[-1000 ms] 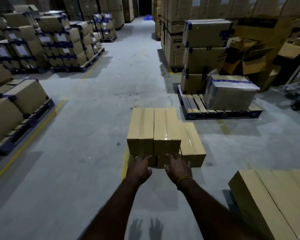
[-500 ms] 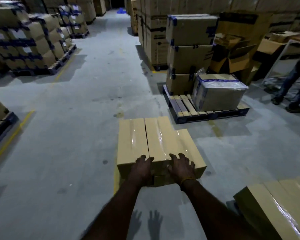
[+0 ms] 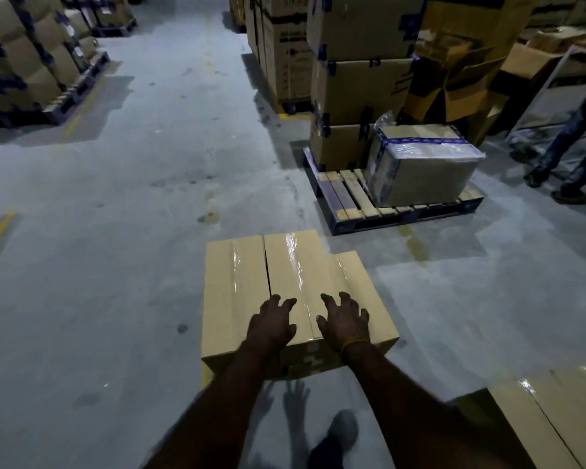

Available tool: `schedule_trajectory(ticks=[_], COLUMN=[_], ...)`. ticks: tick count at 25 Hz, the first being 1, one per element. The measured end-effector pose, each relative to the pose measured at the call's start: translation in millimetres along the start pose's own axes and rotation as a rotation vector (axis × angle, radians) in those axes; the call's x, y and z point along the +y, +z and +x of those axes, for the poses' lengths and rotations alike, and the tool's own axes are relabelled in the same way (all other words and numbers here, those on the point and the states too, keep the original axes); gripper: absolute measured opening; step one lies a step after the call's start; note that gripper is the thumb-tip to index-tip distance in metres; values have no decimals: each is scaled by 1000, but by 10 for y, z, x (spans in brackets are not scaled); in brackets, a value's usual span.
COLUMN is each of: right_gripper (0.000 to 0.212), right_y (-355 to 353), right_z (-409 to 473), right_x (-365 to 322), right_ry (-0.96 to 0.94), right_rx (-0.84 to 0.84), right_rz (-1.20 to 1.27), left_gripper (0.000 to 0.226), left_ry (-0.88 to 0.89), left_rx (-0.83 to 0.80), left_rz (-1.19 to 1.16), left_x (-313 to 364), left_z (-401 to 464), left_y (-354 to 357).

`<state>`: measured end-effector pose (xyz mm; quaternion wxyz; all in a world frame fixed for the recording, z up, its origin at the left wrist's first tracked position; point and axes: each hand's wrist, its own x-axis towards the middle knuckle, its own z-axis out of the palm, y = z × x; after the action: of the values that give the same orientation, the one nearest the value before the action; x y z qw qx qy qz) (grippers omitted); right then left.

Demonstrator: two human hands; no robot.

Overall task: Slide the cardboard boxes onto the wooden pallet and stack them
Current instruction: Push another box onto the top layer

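A bundle of long tan cardboard boxes point(image 3: 237, 286), taped with shiny film, lies on the concrete floor in front of me. My left hand point(image 3: 271, 324) and my right hand point(image 3: 344, 321) press flat on its near top edge, fingers spread. The right wrist wears a yellow band. Beyond the bundle, to the right, is the wooden pallet point(image 3: 349, 194) with blue sides. It carries a film-wrapped box point(image 3: 420, 170) and a tall stack of cartons point(image 3: 359, 79) at its back. Bare slats show at the pallet's front left.
More long tan boxes point(image 3: 555, 418) lie at the lower right. A person's legs point(image 3: 575, 137) are at the right edge beside a white frame. Loaded pallets point(image 3: 31, 62) line the far left. My shoe point(image 3: 335, 434) is under my arms. Open concrete floor stretches left.
The bundle has slid forward and to the right toward the pallet, which now appears closer. My hands have shifted from its near end face onto its top edge.
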<state>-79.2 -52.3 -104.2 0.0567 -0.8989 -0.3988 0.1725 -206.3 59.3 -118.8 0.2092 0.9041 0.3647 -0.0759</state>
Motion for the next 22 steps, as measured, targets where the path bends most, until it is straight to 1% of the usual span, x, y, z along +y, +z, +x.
schedule_trajectory(ticks=[4,7,10,15,19,22], right_gripper=[57,58,56,55,57,60], right_y=[117,232,500,1231,1804,2251], right_z=[832,1345,1803,2540,3098,3351], right_x=[117,137,135,349,548,616], right_ry=[-22,-36,-38,-6,42,41], right_rx=[-50,-91,-156,-233,-298,-362], right_rz=[67,78,100,90,102,77], left_gripper=[67,67,64,55,60,61], left_ry=[-103,-147,-188,-210,-267,-306], left_rx=[-35,-38,-35,-51,-77,-48], left_rz=[-24,-60,-126,-140,-167,-121], left_x=[55,125,85,-403,-807,-979], left_z=[741,1257,1739,2429,2956,3205], left_y=[105,227,521,1239,1778,2144])
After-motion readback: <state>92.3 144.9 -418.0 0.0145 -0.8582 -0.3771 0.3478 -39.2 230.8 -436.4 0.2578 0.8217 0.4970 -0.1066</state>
